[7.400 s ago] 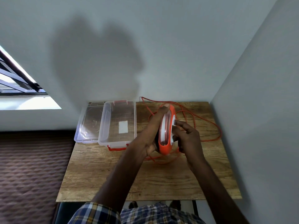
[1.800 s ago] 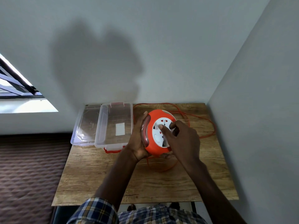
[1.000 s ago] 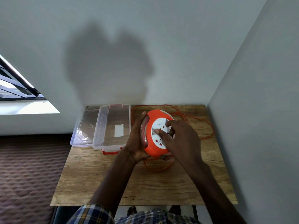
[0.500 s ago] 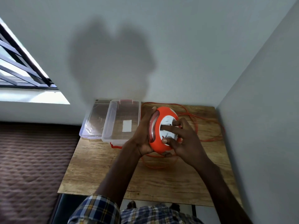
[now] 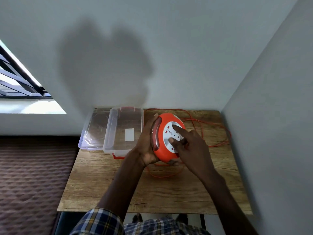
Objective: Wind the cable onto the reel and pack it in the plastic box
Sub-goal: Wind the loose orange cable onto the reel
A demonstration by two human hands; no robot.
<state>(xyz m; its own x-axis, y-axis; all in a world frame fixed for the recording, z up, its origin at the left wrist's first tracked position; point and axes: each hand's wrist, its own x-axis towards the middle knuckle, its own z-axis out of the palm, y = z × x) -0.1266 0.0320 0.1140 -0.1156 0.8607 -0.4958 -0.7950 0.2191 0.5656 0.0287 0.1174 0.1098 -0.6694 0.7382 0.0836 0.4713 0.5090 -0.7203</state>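
An orange cable reel [image 5: 161, 148] with a white socket face is held above the wooden table [image 5: 152, 192]. My left hand [image 5: 146, 146] grips the reel's left rim and back. My right hand [image 5: 189, 146] lies over the white face, its fingertips hooked into the hub. Loose orange cable [image 5: 213, 126] lies in loops on the table behind and to the right of the reel, and one loop [image 5: 162, 175] hangs below it. The clear plastic box [image 5: 110, 131] stands open at the back left, with nothing in it but a white label.
The box's clear lid [image 5: 94, 131] lies flat to the left of the box, overhanging the table edge. Walls close the table in at the back and the right. A patterned bed cover [image 5: 33, 175] lies to the left, and a window is at the far left.
Earlier the reel was edge-on; now its white face is turned toward me. My right fingers have shifted round the hub and the loops on the table have changed shape.
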